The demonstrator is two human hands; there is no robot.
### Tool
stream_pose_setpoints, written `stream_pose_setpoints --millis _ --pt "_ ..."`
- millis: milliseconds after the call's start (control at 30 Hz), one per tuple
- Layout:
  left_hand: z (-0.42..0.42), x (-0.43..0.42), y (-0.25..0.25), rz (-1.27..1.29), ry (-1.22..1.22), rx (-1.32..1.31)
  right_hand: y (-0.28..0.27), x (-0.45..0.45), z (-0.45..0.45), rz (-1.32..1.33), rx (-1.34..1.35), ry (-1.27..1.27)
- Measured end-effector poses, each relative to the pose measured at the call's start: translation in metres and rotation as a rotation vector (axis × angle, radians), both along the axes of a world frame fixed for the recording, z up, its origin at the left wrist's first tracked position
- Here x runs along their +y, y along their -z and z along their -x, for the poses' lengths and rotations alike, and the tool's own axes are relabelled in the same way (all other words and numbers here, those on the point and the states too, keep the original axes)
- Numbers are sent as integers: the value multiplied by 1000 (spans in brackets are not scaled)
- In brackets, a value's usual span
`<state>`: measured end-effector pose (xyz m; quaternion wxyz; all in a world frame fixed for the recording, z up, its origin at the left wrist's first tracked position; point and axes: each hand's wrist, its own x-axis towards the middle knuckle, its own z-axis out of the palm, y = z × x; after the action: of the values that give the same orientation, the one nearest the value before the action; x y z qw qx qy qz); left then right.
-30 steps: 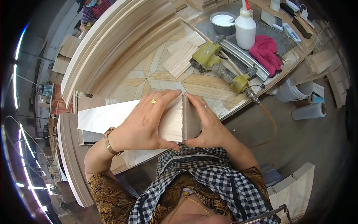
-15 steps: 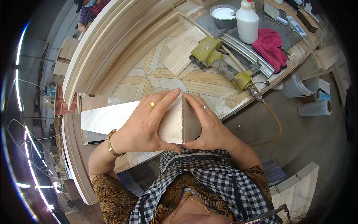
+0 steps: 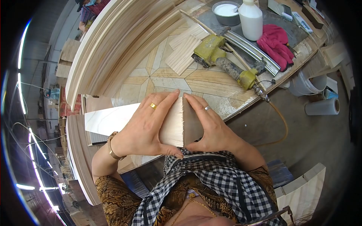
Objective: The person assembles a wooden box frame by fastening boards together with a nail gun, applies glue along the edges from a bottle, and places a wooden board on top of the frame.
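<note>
Pressed between my hands near the bench's front edge is a pale wooden block (image 3: 173, 130) with a ragged, splintery edge. My left hand (image 3: 141, 126) curves around its left side, thumb near my apron and fingers at the far end. My right hand (image 3: 211, 126) grips its right side the same way, against a shaded grey-brown face. Left of the block, partly hidden by my left hand and forearm, a white-faced board (image 3: 109, 116) lies on the bench; whether it joins the block I cannot tell.
A yellow-green nail gun (image 3: 222, 62) with an orange hose lies on the bench (image 3: 158, 84). Beyond are wood offcuts (image 3: 184, 56), a white bottle (image 3: 250, 20), a grey bowl (image 3: 226, 13) and pink gloves (image 3: 275, 45). Curved wooden mouldings (image 3: 120, 45) rise at left; another person (image 3: 92, 11) is behind.
The view has shifted slightly, so the bench and its things sit a little further right. Both hands keep the same grip on the wooden block.
</note>
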<state>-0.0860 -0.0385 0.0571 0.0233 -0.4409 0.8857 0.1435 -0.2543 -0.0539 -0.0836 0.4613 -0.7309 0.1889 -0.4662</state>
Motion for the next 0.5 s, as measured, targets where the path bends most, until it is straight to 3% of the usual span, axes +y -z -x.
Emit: stream_pose_setpoints --millis 500 --pt "10 -7 4 -67 -61 12 6 2 -4 -16 -48 7"
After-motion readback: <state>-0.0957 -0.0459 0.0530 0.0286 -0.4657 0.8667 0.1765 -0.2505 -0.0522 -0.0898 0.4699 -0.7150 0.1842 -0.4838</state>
